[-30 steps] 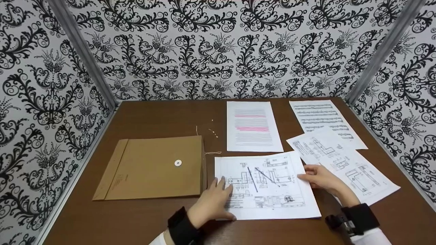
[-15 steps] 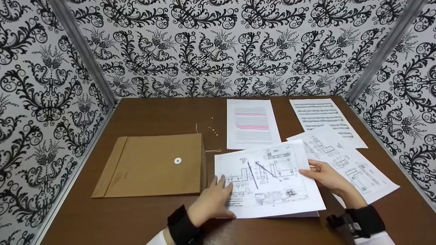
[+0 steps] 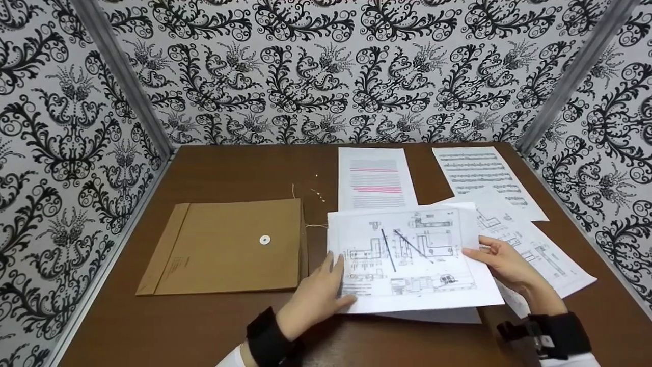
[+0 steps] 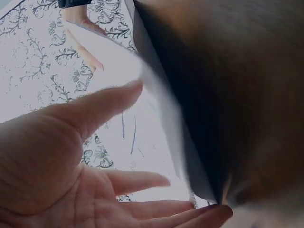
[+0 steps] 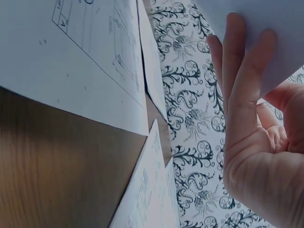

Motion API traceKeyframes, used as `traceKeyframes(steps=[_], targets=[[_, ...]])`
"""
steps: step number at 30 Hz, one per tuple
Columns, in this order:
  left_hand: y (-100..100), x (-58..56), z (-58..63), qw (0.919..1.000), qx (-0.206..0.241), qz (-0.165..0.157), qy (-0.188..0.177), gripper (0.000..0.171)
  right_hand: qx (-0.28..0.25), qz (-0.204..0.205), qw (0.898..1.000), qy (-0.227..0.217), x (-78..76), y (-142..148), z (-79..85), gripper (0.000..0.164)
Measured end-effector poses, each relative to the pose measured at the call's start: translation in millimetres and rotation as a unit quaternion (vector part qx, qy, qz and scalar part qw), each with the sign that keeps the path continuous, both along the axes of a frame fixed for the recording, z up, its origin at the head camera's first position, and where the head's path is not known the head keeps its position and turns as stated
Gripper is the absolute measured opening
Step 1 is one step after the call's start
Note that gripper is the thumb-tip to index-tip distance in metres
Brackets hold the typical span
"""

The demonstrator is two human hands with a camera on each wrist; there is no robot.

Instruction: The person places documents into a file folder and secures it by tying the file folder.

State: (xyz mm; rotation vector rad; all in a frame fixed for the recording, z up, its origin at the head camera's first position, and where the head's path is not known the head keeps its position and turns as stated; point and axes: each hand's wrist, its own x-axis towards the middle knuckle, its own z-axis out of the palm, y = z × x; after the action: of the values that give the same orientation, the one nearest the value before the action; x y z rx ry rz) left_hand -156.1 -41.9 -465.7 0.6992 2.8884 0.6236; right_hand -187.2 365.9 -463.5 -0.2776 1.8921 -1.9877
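Observation:
In the head view, my right hand (image 3: 509, 262) pinches the right edge of a white technical drawing sheet (image 3: 407, 290), thumb on its printed face and fingers beneath. Two dark pen strokes cross the drawing. That sheet is raised and tilted over another sheet (image 3: 438, 316), which shows below its front edge. My left hand (image 3: 318, 293) lies along the raised sheet's left edge, fingers extended and thumb at the near corner. The left wrist view shows the thumb (image 4: 114, 102) against the paper's edge and the fingers nearly straight. In the right wrist view, a printed sheet (image 5: 57, 71) lies beneath.
To the left lies a brown envelope (image 3: 234, 250) with a white button and loose string. Behind is a text page (image 3: 377, 178) with pink highlighting. Sheet music (image 3: 479, 168) and more drawings (image 3: 555, 260) overlap on the right. Patterned walls (image 3: 326, 76) border the brown table (image 3: 239, 173).
My right hand has lifted the top drawing sheet, moving up and right and uncovering the sheet beneath. The left side has risen too, with my left hand shifting slightly upward.

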Motion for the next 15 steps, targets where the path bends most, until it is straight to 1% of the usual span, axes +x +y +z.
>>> traceKeyframes(steps=[5, 9, 12, 15], targets=[[-4.7, -3.0, 6.1, 0.9987, 0.046, 0.017, 0.016, 0.088, -0.039, -0.002, 0.999, -0.004, 2.0, 8.9, 1.0, 0.038], [-10.0, -5.8, 8.3, 0.9967, 0.08, 0.012, 0.008, 0.089, -0.056, -0.004, 0.998, 0.001, 3.6, 12.3, 2.5, 0.039], [-13.0, -8.5, 8.9, 0.995, 0.099, 0.004, -0.001, 0.086, -0.054, -0.009, 0.998, 0.004, 4.8, 12.8, 3.5, 0.039], [-14.8, -12.9, 9.9, 0.9917, 0.128, 0.004, -0.011, 0.083, -0.049, -0.019, 0.999, 0.003, 6.0, 12.0, 3.6, 0.038]])
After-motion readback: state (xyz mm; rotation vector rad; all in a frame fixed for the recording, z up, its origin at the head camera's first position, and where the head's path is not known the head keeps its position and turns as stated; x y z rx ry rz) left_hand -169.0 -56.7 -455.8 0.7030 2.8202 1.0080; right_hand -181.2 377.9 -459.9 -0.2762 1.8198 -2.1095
